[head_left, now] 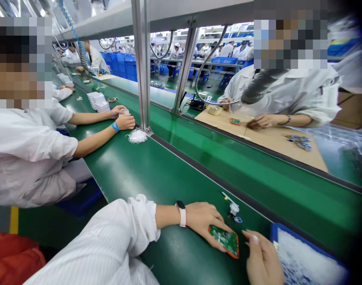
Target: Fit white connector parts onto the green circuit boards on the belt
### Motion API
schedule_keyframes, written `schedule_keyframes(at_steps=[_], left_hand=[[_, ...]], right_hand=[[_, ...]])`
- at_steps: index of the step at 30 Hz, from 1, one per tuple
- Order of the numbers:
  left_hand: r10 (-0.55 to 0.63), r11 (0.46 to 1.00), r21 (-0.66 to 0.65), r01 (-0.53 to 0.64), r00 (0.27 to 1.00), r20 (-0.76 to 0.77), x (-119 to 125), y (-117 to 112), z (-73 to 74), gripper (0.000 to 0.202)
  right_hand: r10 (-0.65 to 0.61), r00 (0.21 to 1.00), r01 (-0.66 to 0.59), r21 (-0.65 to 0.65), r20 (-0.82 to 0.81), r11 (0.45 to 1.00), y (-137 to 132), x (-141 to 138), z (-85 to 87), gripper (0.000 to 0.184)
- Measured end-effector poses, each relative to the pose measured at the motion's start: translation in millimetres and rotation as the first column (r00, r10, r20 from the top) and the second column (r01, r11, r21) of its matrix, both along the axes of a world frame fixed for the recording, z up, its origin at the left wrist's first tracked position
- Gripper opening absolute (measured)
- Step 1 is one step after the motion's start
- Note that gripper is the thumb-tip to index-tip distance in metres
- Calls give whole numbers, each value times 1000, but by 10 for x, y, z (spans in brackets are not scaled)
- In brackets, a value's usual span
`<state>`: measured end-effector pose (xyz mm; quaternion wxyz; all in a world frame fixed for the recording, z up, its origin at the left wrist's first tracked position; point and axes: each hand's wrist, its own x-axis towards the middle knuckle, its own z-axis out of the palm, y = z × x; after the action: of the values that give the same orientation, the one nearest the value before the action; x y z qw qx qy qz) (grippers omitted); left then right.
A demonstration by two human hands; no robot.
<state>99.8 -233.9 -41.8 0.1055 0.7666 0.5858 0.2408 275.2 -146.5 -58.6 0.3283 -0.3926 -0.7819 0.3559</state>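
Observation:
My left hand (203,217), with a white-banded watch at the wrist, grips a green circuit board in an orange frame (224,240) between thumb and fingers, low over the green bench. Just right of the board is my right hand (263,257), its thumb and fingertips drawn together; whatever is between them, if anything, is too small to make out. Beyond my left fingers lies a small white part (234,209) with a thin strip and a little blue-edged piece beside it. A blue tray (274,233) holding white material and small blue pieces stands beside my right hand.
Along the bench runs a green conveyor belt (199,138), with metal posts (141,63) rising at its edge. A co-worker's hands (124,118) are at left, near a clear plastic bundle (137,135) and a white stack (98,102). Another person works across the belt on a tan board (222,118).

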Motion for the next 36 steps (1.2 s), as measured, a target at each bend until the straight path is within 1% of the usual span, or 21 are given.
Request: schedule_keyframes(at_steps=[8, 11, 14, 16, 18, 19, 21, 24, 25, 26, 27, 28, 30, 31, 32, 33, 34, 36], left_hand=[[30, 997, 76, -31, 1000, 7, -8, 17, -37, 61], [46, 996, 81, -48, 999, 23, -16, 27, -52, 59], [81, 994, 61, -88, 990, 115, -57, 39, -40, 56], [113, 990, 51, -129, 964, 242, -119, 39, 0, 52], [170, 979, 35, -200, 900, 401, -214, 37, 60, 49], [207, 969, 20, -247, 851, 483, -273, 40, 91, 47], [282, 936, -15, -351, 724, 629, -411, 71, 147, 46], [362, 862, -59, -503, 531, 766, -669, 219, 205, 46], [377, 833, -57, -551, 489, 787, -768, 296, 224, 46], [383, 802, -38, -596, 465, 798, -873, 381, 247, 45], [383, 765, 3, -644, 460, 801, -982, 470, 272, 45], [380, 724, 65, -687, 476, 793, -1095, 560, 299, 45], [412, 616, 215, -758, 543, 732, -1319, 724, 342, 46], [464, 574, 272, -773, 580, 670, -1426, 791, 349, 46], [532, 554, 302, -776, 609, 589, -1526, 846, 343, 48], [597, 558, 306, -772, 629, 498, -1618, 888, 321, 49], [646, 582, 286, -761, 647, 406, -1701, 917, 284, 51], [665, 647, 230, -727, 686, 296, -1838, 941, 180, 53]], right_hand=[[0, 1000, 1, 11, -15, 1000, 8, 10, -18, 62], [3, 1000, -2, 9, -14, 1000, 4, 8, -10, 62], [3, 1000, -2, 10, -19, 1000, 1, 10, -7, 62], [1, 1000, -1, 20, -31, 1000, -1, 17, -7, 61], [-2, 999, 3, 25, -51, 1000, -6, 26, -9, 58], [-3, 998, 5, 27, -62, 1000, -10, 29, -9, 57], [-3, 997, 5, 32, -80, 999, -20, 32, -8, 54], [-3, 996, 6, 36, -86, 999, -37, 26, 8, 51], [-5, 996, 8, 34, -86, 999, -42, 23, 16, 50], [-8, 996, 10, 30, -85, 1000, -46, 19, 22, 49], [-9, 996, 11, 26, -84, 1000, -49, 16, 28, 48], [-9, 996, 11, 24, -83, 1000, -49, 13, 30, 47], [-8, 996, 10, 21, -86, 1000, -43, 9, 25, 45], [-9, 996, 10, 21, -90, 1000, -38, 9, 17, 45], [-9, 996, 11, 21, -94, 1000, -32, 9, 8, 44], [-11, 995, 13, 24, -102, 1000, -26, 10, -3, 44], [-12, 994, 15, 27, -108, 1000, -22, 10, -12, 44], [-13, 993, 17, 35, -116, 999, -19, 7, -24, 42]])
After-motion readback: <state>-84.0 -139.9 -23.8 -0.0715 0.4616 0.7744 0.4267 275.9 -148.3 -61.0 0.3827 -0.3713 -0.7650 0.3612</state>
